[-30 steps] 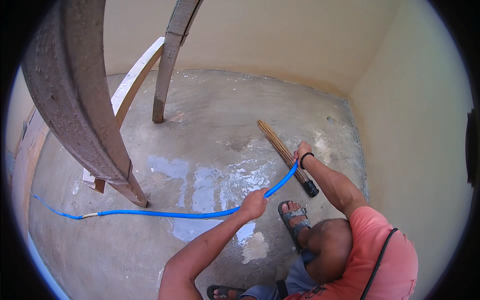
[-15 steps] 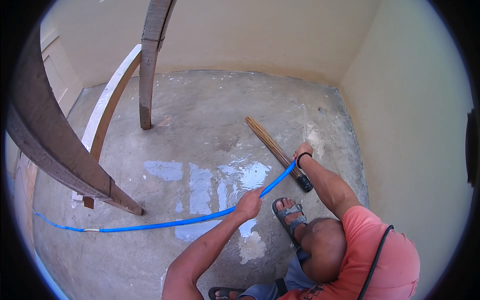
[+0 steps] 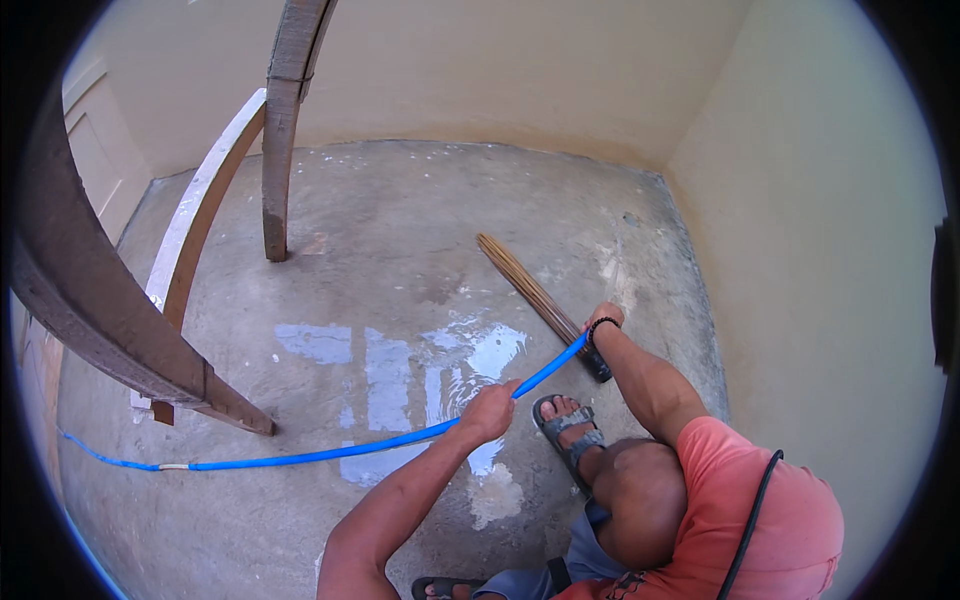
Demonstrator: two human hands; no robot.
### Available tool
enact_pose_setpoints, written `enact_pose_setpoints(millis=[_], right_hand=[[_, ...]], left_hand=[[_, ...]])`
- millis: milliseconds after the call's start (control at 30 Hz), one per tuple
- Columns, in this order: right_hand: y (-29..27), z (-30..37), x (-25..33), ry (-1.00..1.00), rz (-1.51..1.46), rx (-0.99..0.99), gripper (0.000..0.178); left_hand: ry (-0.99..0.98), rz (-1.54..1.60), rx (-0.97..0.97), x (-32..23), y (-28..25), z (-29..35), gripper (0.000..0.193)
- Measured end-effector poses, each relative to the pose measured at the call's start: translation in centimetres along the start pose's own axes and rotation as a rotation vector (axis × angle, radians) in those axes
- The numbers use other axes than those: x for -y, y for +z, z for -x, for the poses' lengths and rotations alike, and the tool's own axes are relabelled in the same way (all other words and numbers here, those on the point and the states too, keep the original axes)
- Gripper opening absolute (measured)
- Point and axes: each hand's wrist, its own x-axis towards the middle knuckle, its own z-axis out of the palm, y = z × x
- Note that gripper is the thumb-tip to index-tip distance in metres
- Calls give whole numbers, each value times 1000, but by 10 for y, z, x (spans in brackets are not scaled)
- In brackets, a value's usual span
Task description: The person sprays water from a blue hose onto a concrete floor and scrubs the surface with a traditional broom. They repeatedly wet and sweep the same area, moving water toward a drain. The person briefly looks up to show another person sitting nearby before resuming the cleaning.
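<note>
A blue hose (image 3: 330, 455) runs across the concrete floor from the far left and rises into both my hands. My left hand (image 3: 488, 412) is closed around it over a wet, shining patch (image 3: 395, 385). Farther right and higher, my right hand (image 3: 604, 320), with a dark beaded bracelet at the wrist, is closed on the hose's end; the tip itself is hidden by the hand. Just beside the right hand lies a stick broom (image 3: 530, 285), its bound dark end close to my sandalled foot (image 3: 568, 425).
Wooden legs (image 3: 277, 180) and a slanting beam (image 3: 130, 320) of a bench or table stand at the left, with a pale crosspiece (image 3: 205, 200) between them. Beige walls (image 3: 520, 70) close off the back and right. A pale door (image 3: 100, 150) shows at the far left.
The view has shifted slightly, so the floor, wood and broom sit a little farther left. My right hand is slightly lower; both hands keep their hold on the hose. Ripples in the water have altered.
</note>
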Motion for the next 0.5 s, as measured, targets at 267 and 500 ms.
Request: enact_pose_setpoints(millis=[267,500], right_hand=[[-16,-50,-10,-144,217,58,29],[-16,-64,-9,-248,499,16,32]], left_hand=[[41,18,27,-9,4,0,38],[46,11,20,-11,6,-3,39]])
